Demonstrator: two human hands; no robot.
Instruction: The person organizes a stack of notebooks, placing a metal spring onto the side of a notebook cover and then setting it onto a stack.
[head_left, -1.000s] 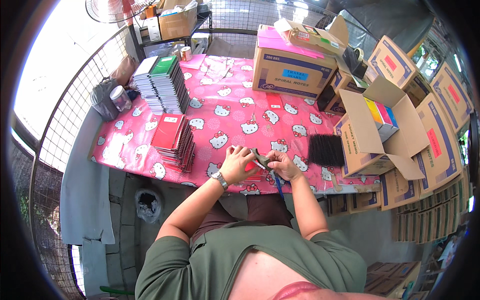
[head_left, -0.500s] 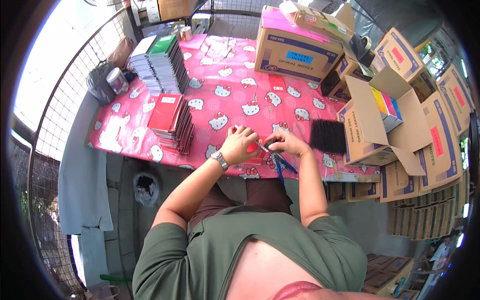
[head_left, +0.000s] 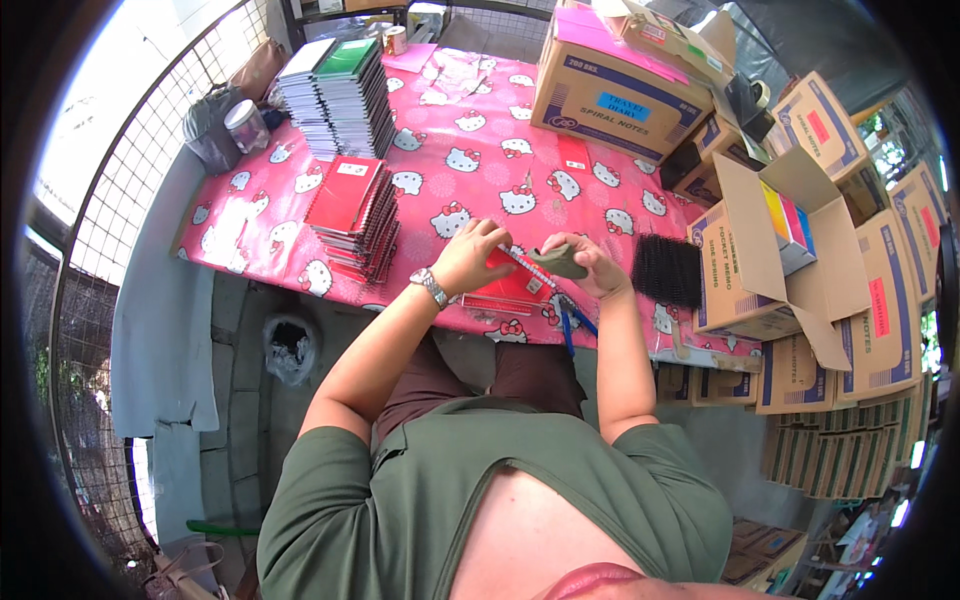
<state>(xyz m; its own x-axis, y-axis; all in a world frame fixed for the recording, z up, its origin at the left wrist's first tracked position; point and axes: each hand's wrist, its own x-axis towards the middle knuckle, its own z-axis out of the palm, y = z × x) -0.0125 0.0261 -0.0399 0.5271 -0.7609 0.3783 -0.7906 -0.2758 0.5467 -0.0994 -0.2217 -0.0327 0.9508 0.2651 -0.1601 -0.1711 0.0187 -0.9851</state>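
Observation:
My left hand, a metal watch on its wrist, is closed on a small red notebook near the table's front edge. A pale spiral coil runs slantwise along the notebook's edge. Just right of it, my right hand grips a flat olive-green piece, its kind unclear, with one end over the spiral. Below that hand lie blue-handled pliers. More red covers rest beneath the notebook I hold, partly hidden by it.
To the left stand a stack of red spiral notebooks and taller notebook stacks. A pile of black coils sits at the right beside an open carton. A large carton stands at the back right.
My right hand has risen slightly off the spiral, and the olive-green piece now shows plainly in it. My left hand stays on the notebook. The whole view has shifted a little.

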